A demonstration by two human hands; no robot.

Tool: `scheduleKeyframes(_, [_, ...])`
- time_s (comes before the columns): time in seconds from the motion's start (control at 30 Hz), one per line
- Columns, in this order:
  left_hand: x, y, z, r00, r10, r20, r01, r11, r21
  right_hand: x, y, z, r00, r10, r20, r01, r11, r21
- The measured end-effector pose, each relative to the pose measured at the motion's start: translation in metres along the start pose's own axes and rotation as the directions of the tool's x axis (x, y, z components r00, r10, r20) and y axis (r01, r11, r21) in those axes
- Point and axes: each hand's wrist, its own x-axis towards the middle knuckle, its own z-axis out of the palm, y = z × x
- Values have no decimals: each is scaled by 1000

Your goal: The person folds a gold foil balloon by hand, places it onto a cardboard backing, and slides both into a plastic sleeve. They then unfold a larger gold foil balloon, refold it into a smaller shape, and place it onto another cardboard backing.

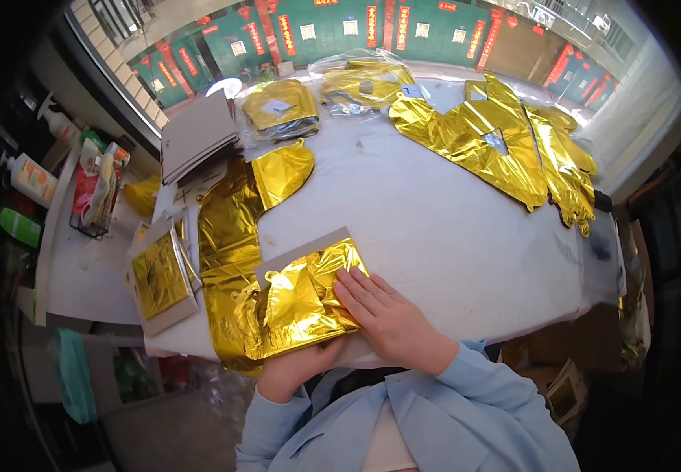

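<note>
A flat gold foil balloon (230,228), not inflated, lies along the left side of the table, its near end folded over a grey card (297,253). My right hand (387,313) rests flat on the folded foil at its right end, fingers stretched out side by side. At the near edge of the card is my left hand (301,368), its fingers hidden beneath the foil and card. A small foil loop sticks up near the middle of the fold.
Left of the balloon lie foil-wrapped cards (161,275), with a stack of grey cards (197,138) behind. Bagged gold foil packs (281,106) sit at the back. More flat foil balloons (478,138) spread over the right. A side shelf (88,275) holds bottles and a wire basket.
</note>
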Motion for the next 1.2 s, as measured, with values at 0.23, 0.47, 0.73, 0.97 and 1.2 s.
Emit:
scheduleKeyframes(0.23, [-4, -7, 4, 996, -63, 69, 65, 997, -39, -1, 6, 2, 995, -56, 79, 58, 998, -27])
scheduleKeyframes(0.47, [-1, 1, -3, 995, -32, 99, 37, 998, -50, 3, 1, -17, 990, -71, 119, 56, 991, 119])
scheduleKeyframes(0.73, [-4, -4, 1, 989, -71, 128, 70, 997, 16, 45, 20, 4, 998, -43, 37, 46, 996, -80])
scheduleKeyframes(0.97, [-3, -1, 4, 999, -42, 12, 42, 999, 33, 44, 19, 21, 1000, -22, 15, 24, 993, -113])
scheduleKeyframes(1.2, [-18, 13, 4, 992, -129, 0, 128, 983, 132, 45, 23, 26, 999, -30, 10, 31, 993, -118])
